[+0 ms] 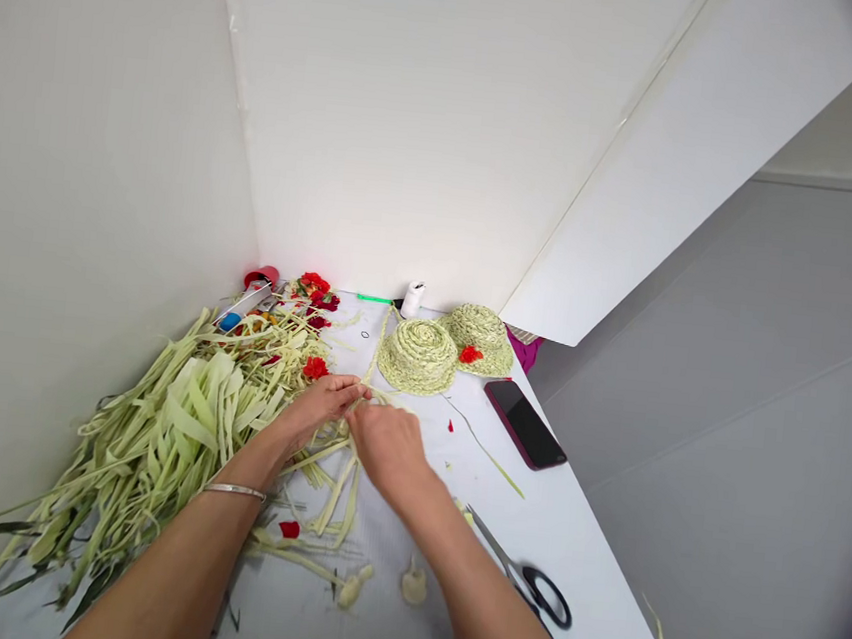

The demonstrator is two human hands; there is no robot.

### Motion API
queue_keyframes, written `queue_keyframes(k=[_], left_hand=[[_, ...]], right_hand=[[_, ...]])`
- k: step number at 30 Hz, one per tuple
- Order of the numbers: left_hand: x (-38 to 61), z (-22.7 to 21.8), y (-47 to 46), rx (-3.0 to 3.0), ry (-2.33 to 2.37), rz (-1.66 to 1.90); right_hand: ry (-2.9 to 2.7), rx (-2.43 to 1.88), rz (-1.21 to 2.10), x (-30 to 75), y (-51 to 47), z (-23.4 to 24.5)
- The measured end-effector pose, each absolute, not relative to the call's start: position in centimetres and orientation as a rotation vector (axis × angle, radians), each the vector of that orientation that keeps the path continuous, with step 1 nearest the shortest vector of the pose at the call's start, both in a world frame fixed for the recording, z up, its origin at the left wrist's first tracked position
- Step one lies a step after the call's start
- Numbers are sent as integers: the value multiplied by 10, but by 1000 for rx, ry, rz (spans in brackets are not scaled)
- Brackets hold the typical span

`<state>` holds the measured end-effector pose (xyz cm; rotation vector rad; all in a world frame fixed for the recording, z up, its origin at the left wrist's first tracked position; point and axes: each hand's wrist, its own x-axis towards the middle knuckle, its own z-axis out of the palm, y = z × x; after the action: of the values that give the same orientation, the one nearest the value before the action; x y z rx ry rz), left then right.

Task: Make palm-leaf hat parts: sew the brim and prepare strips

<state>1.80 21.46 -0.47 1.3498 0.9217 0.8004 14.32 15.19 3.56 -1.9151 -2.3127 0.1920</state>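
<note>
My left hand [323, 405] and my right hand [384, 443] meet at the middle of the white table [568, 564], fingers pinched together on thin pale green leaf strips [336, 472] that trail toward me. A braided strand runs from my fingers up toward a small woven straw hat [418, 355]. A second woven hat [481, 337] with a red flower stands just behind it. A silver bangle sits on my left wrist.
A large heap of green palm strips [151, 434] fills the table's left side. Red flowers [317, 289], a white thread spool [413, 299] and small items lie at the back. A dark phone [525, 424] and black-handled scissors [532, 583] lie to the right. White walls close off the left and back.
</note>
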Motion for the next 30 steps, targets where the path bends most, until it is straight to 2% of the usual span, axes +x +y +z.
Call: queue_keyframes(k=[3, 6, 9, 12, 23, 30], left_hand=[[16, -2, 216, 1383, 921, 787], [16, -1, 216, 1438, 921, 748], [14, -2, 216, 1525, 925, 697], [10, -1, 220, 1654, 962, 642], [13, 6, 217, 2157, 1242, 509], [11, 19, 216, 2323, 1474, 289]], right_hand=[[-2002, -1845, 327, 167, 166, 48], [-1699, -1629, 731, 181, 186, 44], [-1671, -1473, 1071, 183, 201, 29], [-1577, -1348, 1255, 182, 206, 13], [-1252, -1234, 1335, 181, 208, -17], [-1218, -1212, 1290, 166, 209, -26]])
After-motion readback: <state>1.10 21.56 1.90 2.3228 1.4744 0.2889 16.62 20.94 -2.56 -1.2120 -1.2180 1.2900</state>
